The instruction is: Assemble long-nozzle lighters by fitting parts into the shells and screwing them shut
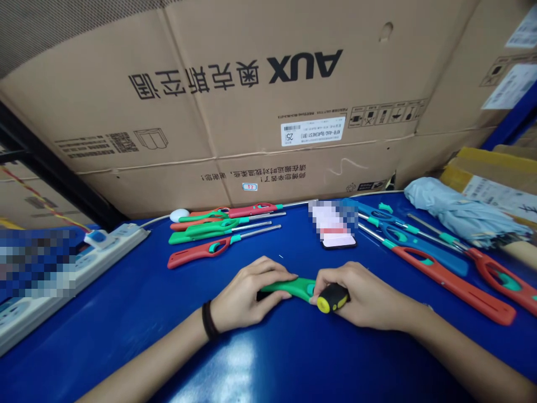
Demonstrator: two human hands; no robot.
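A green gas lighter [293, 287] lies across the middle in front of me, its handle end gripped between the thumb and fingers of my left hand [251, 294]. My right hand [356, 294] is closed around a screwdriver [333, 298] with a black and yellow handle, its rounded end facing me. The right fingertips touch the lighter at its teal part. The screwdriver's shaft and tip are hidden, as is the lighter's far end behind my right hand.
Several lighters, including a red one [200, 253], lie at the back left; others, including an orange one [453, 282], lie at right. A phone [338, 226] sits between them. A power strip [90, 266], folded umbrella [461, 210] and large carton [251, 129] border the blue table [268, 364].
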